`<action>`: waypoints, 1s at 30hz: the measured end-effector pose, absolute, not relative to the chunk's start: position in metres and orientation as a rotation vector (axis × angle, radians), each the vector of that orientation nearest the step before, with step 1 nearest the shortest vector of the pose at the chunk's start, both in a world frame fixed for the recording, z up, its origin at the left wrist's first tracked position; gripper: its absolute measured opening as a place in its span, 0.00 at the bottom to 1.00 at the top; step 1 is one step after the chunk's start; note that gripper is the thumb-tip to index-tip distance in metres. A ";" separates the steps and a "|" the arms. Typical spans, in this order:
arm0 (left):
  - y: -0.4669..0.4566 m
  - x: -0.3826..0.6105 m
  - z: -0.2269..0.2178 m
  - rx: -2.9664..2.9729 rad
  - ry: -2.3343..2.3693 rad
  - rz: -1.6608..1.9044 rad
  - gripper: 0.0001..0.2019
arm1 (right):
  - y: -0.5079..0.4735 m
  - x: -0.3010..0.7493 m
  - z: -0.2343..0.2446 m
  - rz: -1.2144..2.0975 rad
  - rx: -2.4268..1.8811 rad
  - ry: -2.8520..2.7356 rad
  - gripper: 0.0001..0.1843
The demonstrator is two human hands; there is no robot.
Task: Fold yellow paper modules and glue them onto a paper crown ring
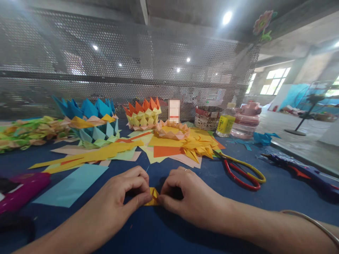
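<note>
Thumbs and curled fingers of the left hand (132,188) and right hand (185,194) pinch a small folded yellow paper piece (153,196) toward the near edge of the blue table (143,234). Beyond lie heaped folded yellow paper pieces (202,144); leftward, a light-blue paper rectangle (72,185); rightward, red-and-yellow-handled scissors (243,171), then a dark-blue glue gun (308,173) by the right edge. Toward the far edge stand a blue-tipped paper basket (91,121) and an orange-tipped paper basket (143,115).

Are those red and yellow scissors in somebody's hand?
No, the scissors lie on the blue table, while the left hand and right hand pinch a small folded yellow paper.
</note>
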State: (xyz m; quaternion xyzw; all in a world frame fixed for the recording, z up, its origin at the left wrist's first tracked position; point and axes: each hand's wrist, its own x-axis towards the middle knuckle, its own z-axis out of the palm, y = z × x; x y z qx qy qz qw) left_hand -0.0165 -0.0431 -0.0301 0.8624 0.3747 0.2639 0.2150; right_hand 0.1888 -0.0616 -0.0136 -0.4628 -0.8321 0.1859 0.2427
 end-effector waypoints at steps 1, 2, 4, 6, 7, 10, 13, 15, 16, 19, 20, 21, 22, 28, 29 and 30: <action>-0.043 -0.016 -0.030 2.392 1.044 0.731 0.13 | -0.062 0.189 -0.013 0.506 -1.268 -2.280 0.04; -0.044 -0.016 -0.030 2.396 1.046 0.730 0.13 | -0.062 0.189 -0.013 0.507 -1.274 -2.286 0.04; -0.044 -0.015 -0.030 2.411 1.049 0.735 0.13 | -0.062 0.189 -0.013 0.512 -1.280 -2.299 0.04; -0.045 -0.014 -0.030 2.418 1.064 0.720 0.13 | -0.062 0.190 -0.013 0.510 -1.275 -2.317 0.04; -0.045 -0.014 -0.030 2.416 1.075 0.707 0.13 | -0.062 0.190 -0.013 0.507 -1.268 -2.327 0.04; -0.046 -0.013 -0.029 2.403 1.090 0.670 0.14 | -0.062 0.191 -0.014 0.494 -1.256 -2.339 0.03; -0.047 -0.013 -0.028 2.388 1.103 0.661 0.13 | -0.062 0.192 -0.016 0.488 -1.233 -2.332 0.02; -0.048 -0.012 -0.028 2.376 1.124 0.651 0.13 | -0.062 0.193 -0.017 0.491 -1.197 -2.343 0.02; -0.048 -0.012 -0.028 2.373 1.137 0.644 0.13 | -0.062 0.193 -0.018 0.493 -1.178 -2.351 0.02; -0.048 -0.011 -0.027 2.376 1.147 0.632 0.13 | -0.061 0.195 -0.019 0.499 -1.144 -2.375 0.08; -0.049 -0.011 -0.028 2.380 1.140 0.637 0.13 | -0.061 0.196 -0.019 0.497 -1.139 -2.378 0.09; -0.049 -0.011 -0.028 2.384 1.135 0.645 0.13 | -0.061 0.196 -0.019 0.495 -1.137 -2.379 0.10; -0.050 -0.011 -0.028 2.388 1.130 0.655 0.12 | -0.061 0.196 -0.018 0.496 -1.134 -2.377 0.11; -0.051 -0.010 -0.029 2.411 1.129 0.677 0.11 | -0.061 0.195 -0.015 0.523 -1.085 -2.355 0.14; -0.050 -0.010 -0.029 2.414 1.132 0.683 0.11 | -0.061 0.195 -0.014 0.523 -1.081 -2.358 0.14; -0.050 -0.010 -0.029 2.416 1.132 0.681 0.11 | -0.061 0.195 -0.013 0.522 -1.085 -2.357 0.13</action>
